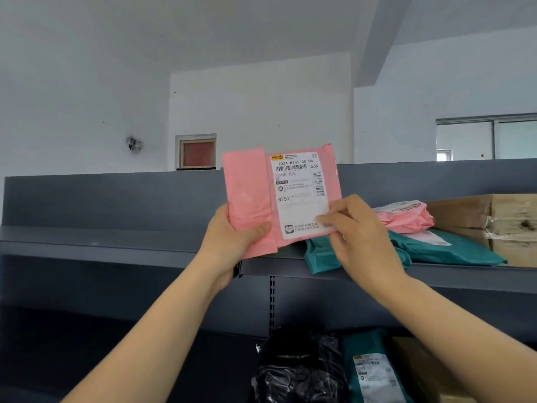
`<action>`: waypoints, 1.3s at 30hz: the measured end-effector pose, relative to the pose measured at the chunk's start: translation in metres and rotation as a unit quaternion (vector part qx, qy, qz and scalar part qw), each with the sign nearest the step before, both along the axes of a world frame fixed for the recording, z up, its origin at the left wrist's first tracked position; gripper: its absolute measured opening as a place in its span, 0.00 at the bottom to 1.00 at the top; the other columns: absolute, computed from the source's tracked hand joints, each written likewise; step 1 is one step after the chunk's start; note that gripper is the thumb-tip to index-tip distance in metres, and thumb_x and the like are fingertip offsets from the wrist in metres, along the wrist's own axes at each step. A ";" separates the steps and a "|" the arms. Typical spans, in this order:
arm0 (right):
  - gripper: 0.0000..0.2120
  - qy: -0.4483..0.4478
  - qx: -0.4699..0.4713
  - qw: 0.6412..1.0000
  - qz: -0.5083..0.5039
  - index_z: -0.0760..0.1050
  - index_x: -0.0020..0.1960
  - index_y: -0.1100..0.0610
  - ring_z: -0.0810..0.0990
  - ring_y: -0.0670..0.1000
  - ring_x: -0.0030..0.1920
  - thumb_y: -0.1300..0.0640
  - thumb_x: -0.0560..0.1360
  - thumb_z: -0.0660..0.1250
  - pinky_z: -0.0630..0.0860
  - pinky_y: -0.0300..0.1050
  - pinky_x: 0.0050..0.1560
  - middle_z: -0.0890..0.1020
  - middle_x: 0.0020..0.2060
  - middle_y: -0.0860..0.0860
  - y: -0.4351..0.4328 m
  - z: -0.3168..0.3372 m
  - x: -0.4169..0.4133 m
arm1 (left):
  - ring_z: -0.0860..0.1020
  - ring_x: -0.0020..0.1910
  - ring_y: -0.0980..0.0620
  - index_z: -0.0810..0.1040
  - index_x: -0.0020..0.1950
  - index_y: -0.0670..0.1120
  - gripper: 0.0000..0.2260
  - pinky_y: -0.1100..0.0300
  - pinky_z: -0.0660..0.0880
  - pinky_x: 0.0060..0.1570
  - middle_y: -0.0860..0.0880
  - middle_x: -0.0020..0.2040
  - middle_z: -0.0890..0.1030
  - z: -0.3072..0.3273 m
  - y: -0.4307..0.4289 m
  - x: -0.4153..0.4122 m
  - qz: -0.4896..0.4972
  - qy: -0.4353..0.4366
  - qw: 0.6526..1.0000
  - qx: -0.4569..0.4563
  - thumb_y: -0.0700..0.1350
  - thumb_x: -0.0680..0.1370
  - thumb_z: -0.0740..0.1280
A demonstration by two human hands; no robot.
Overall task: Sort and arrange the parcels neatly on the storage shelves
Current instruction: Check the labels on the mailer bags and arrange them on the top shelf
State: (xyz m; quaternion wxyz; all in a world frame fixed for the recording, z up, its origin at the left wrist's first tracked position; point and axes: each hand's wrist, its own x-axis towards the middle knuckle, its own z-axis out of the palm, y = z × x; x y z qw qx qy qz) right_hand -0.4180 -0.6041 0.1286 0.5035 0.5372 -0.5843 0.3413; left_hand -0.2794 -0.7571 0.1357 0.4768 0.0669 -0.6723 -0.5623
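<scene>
Up at the front edge of the top shelf (101, 242), about mid-span, the pink parcel (250, 199) is held in the air with both hands, so it's not lying on anything. The shelf is dark grey matte metal with a flat back panel behind it. Left hand (232, 237) has the parcel's lower left corner: thumb curled over the front, the other fingers wrapped round the back, a proper grip. The parcel is a flat, glossy poly mailer, a bit wrinkled, close to square, with a folded flap down its left side. It faces the camera, and the white shipping label (299, 196) on its right half reads right way up. The label's long side runs up and down, with the top tipped slightly left. Right hand (360, 228) pinches the lower right corner, fingertips curled onto the label's bottom edge and the back of the hand toward the camera. Further right on the same shelf, a teal mailer (453, 248) lies flat, one end drooping over the front edge. A second pink mailer (406, 216) sits puffy on top of it, and a cardboard box (511, 225) with clear tape touches them at the right end. On the shelf below sit a crinkly black bag (299, 370), a teal labelled mailer (372, 373) and a brown box (421, 367), side by side.
</scene>
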 end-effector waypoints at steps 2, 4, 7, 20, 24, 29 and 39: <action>0.12 0.012 -0.005 1.000 -0.003 0.80 0.49 0.65 0.78 0.59 0.47 0.72 0.66 0.70 0.78 0.49 0.41 0.77 0.48 0.59 0.002 -0.001 0.000 | 0.81 0.54 0.49 0.72 0.63 0.45 0.25 0.48 0.76 0.58 0.48 0.57 0.81 0.000 0.001 -0.003 0.022 0.006 1.000 -0.006 0.36 0.69 0.75; 0.17 -0.022 -0.008 1.000 0.007 0.79 0.53 0.63 0.77 0.56 0.51 0.71 0.64 0.73 0.77 0.47 0.44 0.75 0.51 0.56 0.006 -0.001 -0.001 | 0.81 0.54 0.49 0.72 0.63 0.46 0.25 0.48 0.76 0.58 0.48 0.57 0.81 -0.001 0.002 -0.005 0.034 0.011 0.999 -0.009 0.36 0.69 0.75; 0.29 -0.121 -0.001 0.991 0.053 0.75 0.62 0.56 0.70 0.46 0.58 0.61 0.63 0.78 0.71 0.39 0.56 0.69 0.57 0.47 0.015 0.000 0.002 | 0.81 0.54 0.49 0.72 0.62 0.46 0.24 0.48 0.76 0.58 0.49 0.57 0.81 -0.001 0.003 -0.008 0.041 0.015 0.999 -0.010 0.36 0.69 0.75; 0.32 -0.501 -0.056 0.832 0.231 0.63 0.69 0.50 0.83 0.49 0.47 0.67 0.71 0.71 0.81 0.39 0.38 0.82 0.50 0.52 0.022 0.023 0.006 | 0.80 0.52 0.53 0.75 0.62 0.48 0.17 0.58 0.75 0.55 0.51 0.56 0.81 0.002 0.011 -0.015 0.073 -0.022 0.994 -0.081 0.47 0.74 0.71; 0.16 -0.637 -0.104 0.693 0.323 0.70 0.60 0.60 0.82 0.52 0.48 0.71 0.75 0.64 0.81 0.44 0.38 0.80 0.53 0.55 0.017 0.039 -0.003 | 0.71 0.62 0.48 0.72 0.68 0.50 0.19 0.54 0.67 0.59 0.52 0.62 0.76 0.006 -0.018 -0.011 0.354 -0.054 0.899 -0.251 0.54 0.78 0.63; 0.07 -0.689 -0.135 0.636 0.320 0.71 0.52 0.63 0.79 0.52 0.40 0.71 0.77 0.61 0.77 0.49 0.40 0.80 0.42 0.56 -0.003 0.058 -0.006 | 0.60 0.70 0.43 0.72 0.67 0.54 0.19 0.45 0.59 0.66 0.50 0.72 0.66 0.003 -0.063 -0.017 0.337 -0.255 0.855 -0.301 0.59 0.80 0.54; 0.09 -0.722 -0.036 0.651 0.232 0.71 0.50 0.63 0.79 0.56 0.42 0.68 0.80 0.52 0.78 0.50 0.41 0.79 0.42 0.59 -0.067 0.065 0.003 | 0.76 0.45 0.43 0.79 0.44 0.36 0.23 0.54 0.69 0.46 0.41 0.41 0.78 -0.003 -0.104 -0.017 0.206 -0.163 0.918 -0.296 0.55 0.80 0.57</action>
